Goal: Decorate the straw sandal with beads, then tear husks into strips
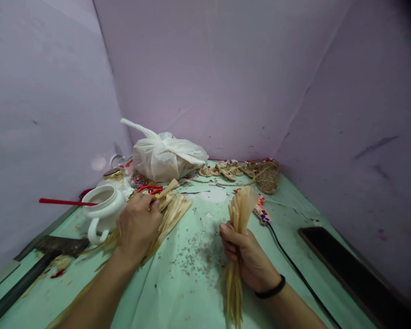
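My right hand (245, 253) is wrapped round an upright bundle of dried corn husks (239, 212), its pale ends fanning out above the fist and long strips hanging below. On the left, my left hand (140, 221) is closed over a pile of more husks (173, 212) and pinches a strip that sticks out past its fingers; its palm side is hidden. Close to that hand stands a white pot (108, 203) with a handle and a red stick (66, 202) across its mouth. A pink patterned glue gun (261, 211) lies behind the right hand.
A tied white plastic bag (167, 155) sits at the back, beside braided straw pieces (228, 170). A hammer-like tool (55, 249) lies at left. Red-handled scissors (150, 188) rest behind the left hand. A black cord (294, 269) and a dark phone-like slab (345, 269) lie at right.
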The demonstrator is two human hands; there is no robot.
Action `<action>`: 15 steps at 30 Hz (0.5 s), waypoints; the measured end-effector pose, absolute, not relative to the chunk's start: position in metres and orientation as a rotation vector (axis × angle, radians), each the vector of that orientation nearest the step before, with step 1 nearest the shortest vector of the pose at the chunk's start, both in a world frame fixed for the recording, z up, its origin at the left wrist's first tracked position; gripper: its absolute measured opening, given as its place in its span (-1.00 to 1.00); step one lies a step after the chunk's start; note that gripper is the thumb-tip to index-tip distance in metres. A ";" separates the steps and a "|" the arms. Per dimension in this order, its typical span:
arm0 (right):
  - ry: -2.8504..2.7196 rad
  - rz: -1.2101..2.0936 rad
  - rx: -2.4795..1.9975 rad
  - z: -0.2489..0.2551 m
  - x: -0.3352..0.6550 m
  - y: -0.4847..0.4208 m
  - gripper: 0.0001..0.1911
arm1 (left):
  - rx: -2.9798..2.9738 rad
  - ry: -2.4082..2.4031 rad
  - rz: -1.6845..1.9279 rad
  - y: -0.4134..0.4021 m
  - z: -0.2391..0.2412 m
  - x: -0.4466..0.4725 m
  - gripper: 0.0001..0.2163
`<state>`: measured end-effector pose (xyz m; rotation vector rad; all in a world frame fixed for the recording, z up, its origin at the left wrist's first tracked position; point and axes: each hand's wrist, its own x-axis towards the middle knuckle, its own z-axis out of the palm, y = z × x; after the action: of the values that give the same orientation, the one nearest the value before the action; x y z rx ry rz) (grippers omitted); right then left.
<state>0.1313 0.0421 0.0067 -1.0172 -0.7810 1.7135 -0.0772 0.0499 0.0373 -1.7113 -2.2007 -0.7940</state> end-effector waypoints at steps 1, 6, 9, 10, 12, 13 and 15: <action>-0.778 1.707 -1.029 0.007 0.131 0.042 -0.57 | -1.743 -2.168 -0.928 0.047 0.039 -0.074 -0.81; -0.786 1.685 -1.041 0.005 0.130 0.042 -0.65 | -1.886 -2.009 -0.971 0.042 0.034 -0.061 -0.82; -0.781 1.674 -1.081 0.005 0.128 0.040 -0.67 | -1.861 -1.930 -0.954 0.045 0.028 -0.063 -0.81; -0.768 1.666 -1.099 0.004 0.127 0.040 -0.66 | -1.848 -1.862 -1.001 0.044 0.027 -0.063 -0.81; -0.736 1.645 -1.117 0.004 0.125 0.039 -0.62 | -1.848 -1.686 -1.115 0.038 0.028 -0.060 -0.84; -0.724 1.639 -1.115 0.005 0.124 0.038 -0.60 | -1.894 -1.601 -1.165 0.034 0.030 -0.057 -0.85; -0.728 1.631 -1.077 0.007 0.124 0.037 -0.56 | -2.084 -1.520 -1.278 0.022 0.034 -0.045 -0.86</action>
<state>0.1236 0.0368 0.0067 -1.0766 -0.7280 1.6307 -0.0452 0.0217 0.0338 -2.0844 -1.5204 -1.2781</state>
